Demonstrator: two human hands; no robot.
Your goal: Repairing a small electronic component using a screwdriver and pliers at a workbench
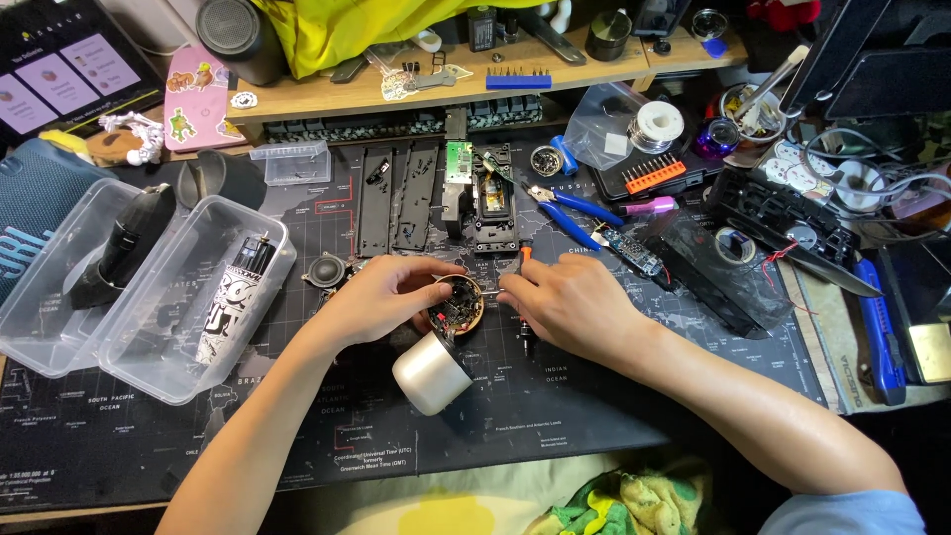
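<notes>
Hands (pixel 475 297) on round circuit board (pixel 458 304), white cylinder (pixel 432 373), pliers (pixel 573 210)

A dark tablet screen (pixel 64 69) with pale pink tiles stands far left, beside a pink stickered case (pixel 196 96).

Small cylindrical device (pixel 441 347), white translucent body, lies tilted on dark map-print desk mat (pixel 515 416), open end up toward far edge. Open end shows round circuit board (pixel 457 305) w/ red + dark components. Sits near mat centre, just below black opened housing (pixel 492 203).
</notes>
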